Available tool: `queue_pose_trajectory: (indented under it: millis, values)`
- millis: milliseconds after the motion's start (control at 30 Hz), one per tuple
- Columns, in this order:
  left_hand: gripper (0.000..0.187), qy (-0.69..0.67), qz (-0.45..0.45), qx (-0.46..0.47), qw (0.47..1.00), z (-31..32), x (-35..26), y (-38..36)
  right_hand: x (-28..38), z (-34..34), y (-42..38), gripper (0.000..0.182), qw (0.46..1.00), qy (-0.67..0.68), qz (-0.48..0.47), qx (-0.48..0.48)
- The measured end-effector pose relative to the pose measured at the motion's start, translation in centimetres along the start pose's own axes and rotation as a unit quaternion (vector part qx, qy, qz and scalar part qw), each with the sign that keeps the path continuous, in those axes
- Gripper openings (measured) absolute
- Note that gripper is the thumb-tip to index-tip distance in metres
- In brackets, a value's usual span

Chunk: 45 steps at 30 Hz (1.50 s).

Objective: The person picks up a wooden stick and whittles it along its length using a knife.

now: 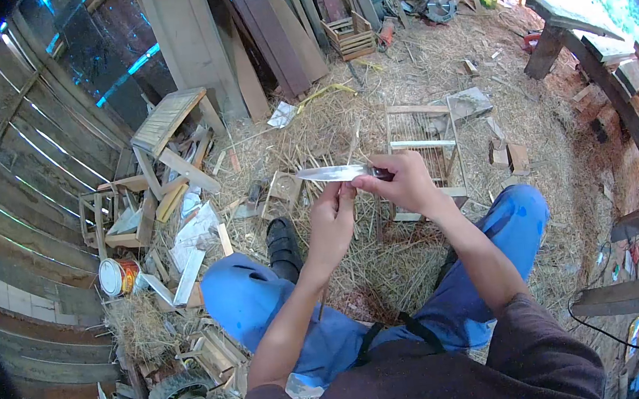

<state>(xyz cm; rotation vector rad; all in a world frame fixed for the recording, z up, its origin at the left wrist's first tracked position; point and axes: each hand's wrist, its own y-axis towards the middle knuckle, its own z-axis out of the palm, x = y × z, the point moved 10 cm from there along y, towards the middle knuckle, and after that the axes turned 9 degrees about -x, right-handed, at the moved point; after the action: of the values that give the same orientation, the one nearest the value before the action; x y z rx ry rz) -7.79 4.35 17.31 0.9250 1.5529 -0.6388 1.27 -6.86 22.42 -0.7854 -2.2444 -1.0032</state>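
Observation:
My right hand (404, 179) is closed round the dark handle of a knife (328, 174), its shiny blade pointing left. Just below the blade, my left hand (331, 218) pinches what looks like a thin wooden strip (353, 141). The strip seems to run up past the blade and down behind my left forearm. Both hands are close together, fingertips near the blade's base. Whether the edge touches the strip is hard to make out. Beyond my hands, a slatted wooden frame (421, 143) lies on the straw-covered ground.
A small wooden stool (169, 120) and scrap wood stand at left, near a paint can (117, 277). Boards (263, 34) lean at the back beside a slatted crate (349, 36) and a circular saw (437, 5). A long timber bench (621, 101) runs along the right.

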Motion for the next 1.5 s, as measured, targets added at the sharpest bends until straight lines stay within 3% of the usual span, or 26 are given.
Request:
queue_pose_trajectory:
  millis: [167, 300, 433, 467, 567, 700, 800, 900, 1033, 1200, 1300, 1400, 1500]
  values:
    - [0.028, -0.02, 0.036, -0.019, 0.999, 0.1, -0.4, -0.1, 0.2, -0.3, -0.2, 0.043, 1.0, 0.011, -0.017, -0.021]
    - [0.03, -0.101, 0.003, 0.025, 0.995, 1.3, 0.8, -0.1, -0.3, -0.3, -0.2, 0.043, 0.999, 0.014, -0.031, -0.04]
    - [0.03, -0.004, 0.024, -0.011, 1.0, 0.7, -0.5, -0.2, 0.4, -1.0, -0.2, 0.036, 0.991, -0.092, -0.081, -0.053]
    - [0.031, 0.033, 0.043, -0.012, 0.998, 0.8, -0.5, -0.2, 0.0, -0.9, -0.1, 0.038, 0.996, -0.053, -0.062, -0.047]
    - [0.031, -0.023, 0.036, 0.002, 0.999, 1.3, -0.3, -0.9, 0.4, -1.3, 0.0, 0.049, 0.992, -0.055, -0.095, -0.059]
    - [0.034, 0.004, 0.131, -0.034, 0.991, 1.2, -1.2, -0.8, 0.0, -1.3, 0.2, 0.047, 0.988, -0.076, -0.116, -0.065]
    - [0.033, -0.06, 0.04, 0.003, 0.997, 1.5, -0.1, -0.9, 0.1, -2.4, 0.2, 0.038, 0.99, -0.036, -0.106, -0.085]
    - [0.031, -0.102, -0.021, 0.041, 0.994, 1.5, -0.1, -1.4, -0.1, -4.1, 0.8, 0.045, 0.974, -0.155, -0.124, -0.11]
    - [0.031, -0.145, -0.047, 0.05, 0.987, 1.6, 0.0, -1.6, 1.1, -4.5, 0.0, 0.042, 0.973, -0.136, -0.141, -0.124]
    - [0.027, -0.175, -0.063, 0.063, 0.981, 1.5, -0.4, -1.4, -1.6, -2.6, -0.2, 0.044, 0.998, -0.06, -0.012, -0.028]
    - [0.024, -0.198, -0.124, 0.072, 0.97, 1.9, 1.0, -1.5, -2.4, -0.7, -0.2, 0.045, 0.998, -0.027, 0.035, 0.032]
    - [0.027, -0.177, -0.108, 0.069, 0.976, 2.3, 0.6, -1.3, -1.9, 0.5, -0.6, 0.045, 0.998, 0.012, 0.032, 0.048]
    - [0.03, -0.133, -0.011, 0.043, 0.99, 2.6, 0.5, -0.9, -0.3, 0.2, -0.6, 0.045, 0.999, -0.002, -0.002, 0.044]
